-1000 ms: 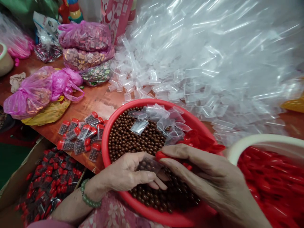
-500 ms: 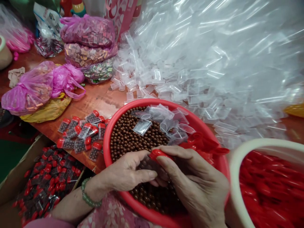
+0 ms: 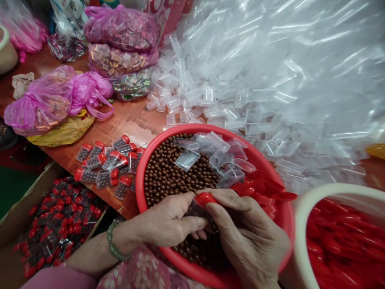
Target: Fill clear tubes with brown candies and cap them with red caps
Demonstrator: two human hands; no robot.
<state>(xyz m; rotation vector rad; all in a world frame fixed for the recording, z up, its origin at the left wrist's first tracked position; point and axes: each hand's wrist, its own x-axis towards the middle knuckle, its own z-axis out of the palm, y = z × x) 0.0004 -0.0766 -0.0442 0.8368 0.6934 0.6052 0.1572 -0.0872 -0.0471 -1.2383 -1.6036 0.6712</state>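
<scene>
Above a red basin (image 3: 140, 176) of brown chocolate balls (image 3: 168, 176), my two hands meet around one small clear plastic container. My left hand (image 3: 171, 218) is closed on its clear body (image 3: 195, 209), which is partly hidden by the fingers. The thumb and fingers of my right hand (image 3: 249, 233) pinch the red cap (image 3: 205, 198) at its top. Clear empty tubes (image 3: 224, 154) and loose red caps (image 3: 261, 184) lie in the basin, beyond and beside my hands.
Filled red-capped containers (image 3: 112, 160) lie on the table left of the basin. More fill a cardboard box (image 3: 60, 224) below. A cream tub (image 3: 300, 224) of red caps stands at right. Clear tubes (image 3: 270, 72) are heaped behind; pink bags (image 3: 120, 32) sit back left.
The view has shifted a little, so the basin and table sit slightly differently in it. Both hands keep their hold on the capped container, with little change in the fingers.
</scene>
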